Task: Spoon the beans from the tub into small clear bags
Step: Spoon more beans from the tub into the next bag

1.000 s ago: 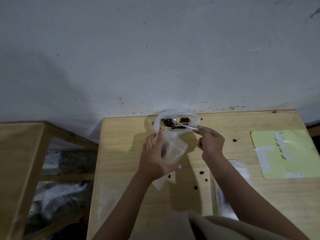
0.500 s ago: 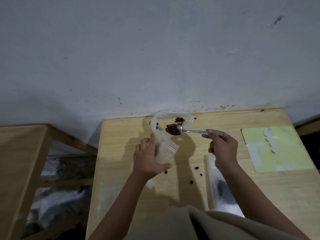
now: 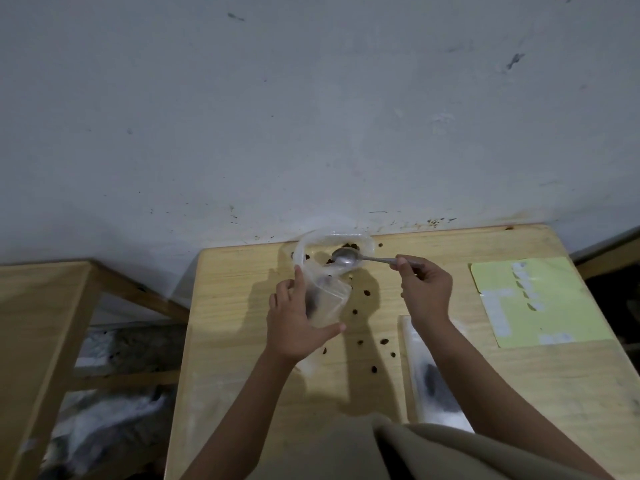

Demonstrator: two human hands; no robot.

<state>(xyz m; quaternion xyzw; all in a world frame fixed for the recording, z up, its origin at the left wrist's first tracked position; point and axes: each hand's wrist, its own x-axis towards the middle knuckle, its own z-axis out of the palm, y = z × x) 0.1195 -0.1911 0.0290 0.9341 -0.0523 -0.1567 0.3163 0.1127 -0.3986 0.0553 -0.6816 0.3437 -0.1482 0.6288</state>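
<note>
While the spoon hangs over the tub, the layout reads as follows.

Left hand: left hand (image 3: 299,327) grips the small clear plastic bag (image 3: 325,301), thumb under its near side and fingers curled round the far side, holding it tilted with its mouth towards the tub.

Right hand: right hand (image 3: 425,289) pinches the far end of the handle of the thin metal spoon (image 3: 363,259), fingers curled round it.

Spoon axis: handle runs roughly level from the right hand leftward; the bowl looks empty and sits over the shallow clear plastic tub (image 3: 334,249).

Tub: at the far edge of the pale wooden table (image 3: 242,341), against the wall, with only a few dark brown beans (image 3: 349,245) visible inside.

Key relation: bag mouth lies just near and left of the spoon bowl, touching the tub's near rim or nearly so; I cannot tell which.

Bag contents: a dark smudge of beans shows inside.

Judgement: the next scoop is a short dip, then a short swing left and towards the person.

Spill: loose beans (image 3: 367,336) lie scattered on the table between the forearms.
</note>
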